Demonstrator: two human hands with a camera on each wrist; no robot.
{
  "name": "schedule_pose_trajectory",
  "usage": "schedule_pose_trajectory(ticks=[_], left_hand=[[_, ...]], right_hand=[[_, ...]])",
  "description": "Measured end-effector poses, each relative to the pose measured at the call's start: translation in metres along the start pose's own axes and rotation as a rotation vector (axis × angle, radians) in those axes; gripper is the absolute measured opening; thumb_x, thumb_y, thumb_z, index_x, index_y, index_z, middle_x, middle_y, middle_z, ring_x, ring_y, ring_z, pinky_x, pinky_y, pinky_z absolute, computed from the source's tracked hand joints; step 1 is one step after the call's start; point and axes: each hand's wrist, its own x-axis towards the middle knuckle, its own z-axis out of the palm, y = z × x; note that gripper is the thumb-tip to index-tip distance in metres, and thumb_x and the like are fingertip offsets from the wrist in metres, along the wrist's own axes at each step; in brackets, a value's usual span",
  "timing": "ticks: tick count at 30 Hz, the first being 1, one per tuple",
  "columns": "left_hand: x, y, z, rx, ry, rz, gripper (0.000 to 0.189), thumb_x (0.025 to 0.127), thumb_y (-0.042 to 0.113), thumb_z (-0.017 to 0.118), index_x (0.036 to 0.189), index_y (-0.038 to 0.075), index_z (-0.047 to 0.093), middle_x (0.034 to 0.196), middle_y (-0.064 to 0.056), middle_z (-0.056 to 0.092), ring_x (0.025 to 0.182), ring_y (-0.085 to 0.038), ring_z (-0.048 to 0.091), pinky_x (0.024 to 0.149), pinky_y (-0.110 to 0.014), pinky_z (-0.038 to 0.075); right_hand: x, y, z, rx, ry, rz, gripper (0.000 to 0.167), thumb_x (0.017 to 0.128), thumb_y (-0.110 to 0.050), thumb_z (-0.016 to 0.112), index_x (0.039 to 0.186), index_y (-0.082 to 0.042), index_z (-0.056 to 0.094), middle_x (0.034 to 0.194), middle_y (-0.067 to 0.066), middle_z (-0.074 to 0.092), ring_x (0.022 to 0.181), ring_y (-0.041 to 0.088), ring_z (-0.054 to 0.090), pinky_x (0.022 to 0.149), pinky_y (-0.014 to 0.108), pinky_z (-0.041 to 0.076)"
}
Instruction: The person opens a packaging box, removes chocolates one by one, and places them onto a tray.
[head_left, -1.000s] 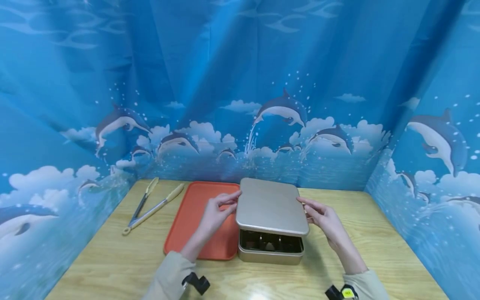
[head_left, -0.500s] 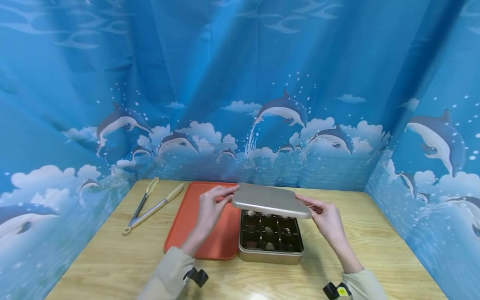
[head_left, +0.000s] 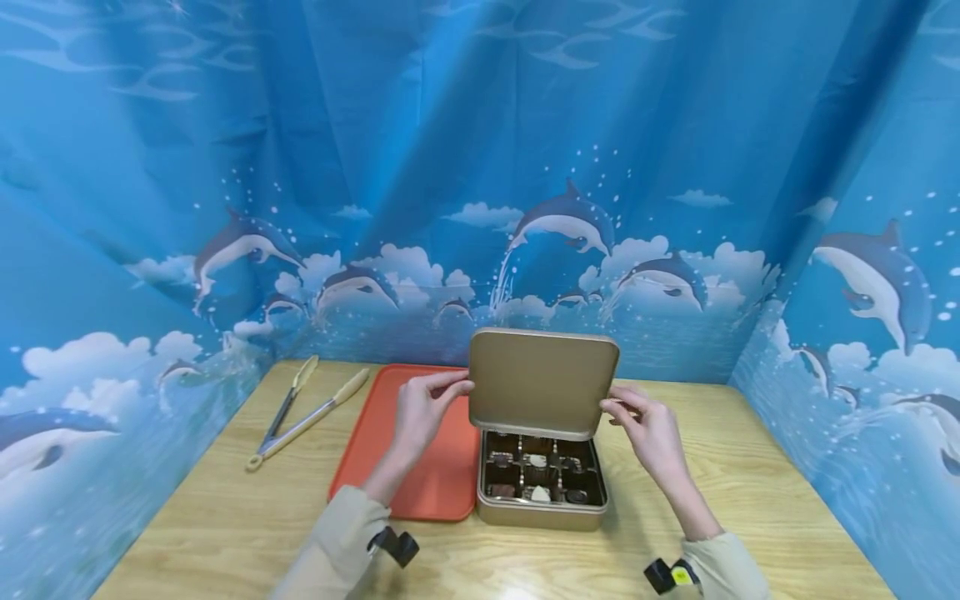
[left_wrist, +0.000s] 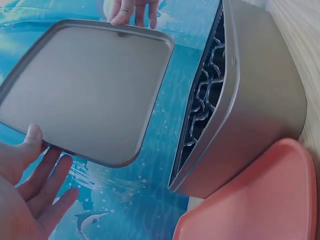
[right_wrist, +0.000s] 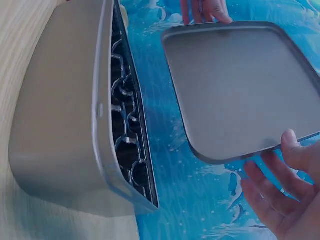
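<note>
A metal tin lid [head_left: 543, 383] is tilted up above the back of its square tin [head_left: 540, 517], its inner side facing me. My left hand [head_left: 420, 410] pinches the lid's left edge between thumb and fingers; my right hand [head_left: 651, 429] pinches the right edge. Both wrist views show a gap between the lid [left_wrist: 90, 90] and the tin [right_wrist: 60, 110]. Inside the tin, a clear divider tray holds several small pieces that look like chocolates [head_left: 540, 494], brown ones and pale ones. The lid hides the tin's back row in part.
Left of the tin lies an orange-red tray [head_left: 442, 492], close against it. Further left, tongs [head_left: 300, 425] with cream tips lie spread on the wooden table [head_left: 225, 517]. A blue dolphin-print curtain [head_left: 480, 167] surrounds the table at the back and sides.
The lid has come off the tin's top and swung up, from top side showing to inner side showing. More of the tin's compartments are visible. Both hands keep their hold on it.
</note>
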Motion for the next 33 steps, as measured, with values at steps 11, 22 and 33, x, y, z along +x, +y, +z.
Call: schedule_pose_trajectory(ticks=[11, 22, 33], left_hand=[[-0.006, -0.007, 0.016, -0.308, -0.193, -0.321, 0.030, 0.096, 0.011, 0.069, 0.119, -0.007, 0.071, 0.100, -0.023, 0.074, 0.080, -0.021, 0.074, 0.072, -0.041, 0.062], [-0.015, -0.012, 0.029, -0.365, -0.313, -0.442, 0.041, 0.095, 0.003, 0.068, 0.134, -0.008, 0.059, 0.108, -0.021, 0.071, 0.086, -0.017, 0.071, 0.074, -0.038, 0.061], [-0.019, 0.005, 0.055, -0.380, -0.399, -0.347, 0.050, 0.092, -0.005, 0.067, 0.138, -0.017, 0.051, 0.128, -0.034, 0.062, 0.112, -0.041, 0.067, 0.083, -0.037, 0.060]], right_hand=[[-0.004, 0.011, 0.001, 0.194, -0.146, 0.318, 0.039, 0.104, -0.015, 0.058, 0.133, 0.012, 0.058, 0.116, 0.029, 0.066, 0.081, 0.003, 0.065, 0.068, 0.030, 0.061], [-0.009, 0.030, -0.005, 0.227, -0.303, 0.463, 0.049, 0.106, -0.011, 0.052, 0.146, 0.015, 0.041, 0.129, 0.032, 0.057, 0.086, 0.008, 0.063, 0.065, 0.031, 0.060], [-0.013, 0.043, -0.029, 0.155, -0.300, 0.453, 0.052, 0.106, -0.013, 0.052, 0.148, 0.014, 0.038, 0.135, 0.035, 0.054, 0.084, 0.000, 0.061, 0.064, 0.030, 0.058]])
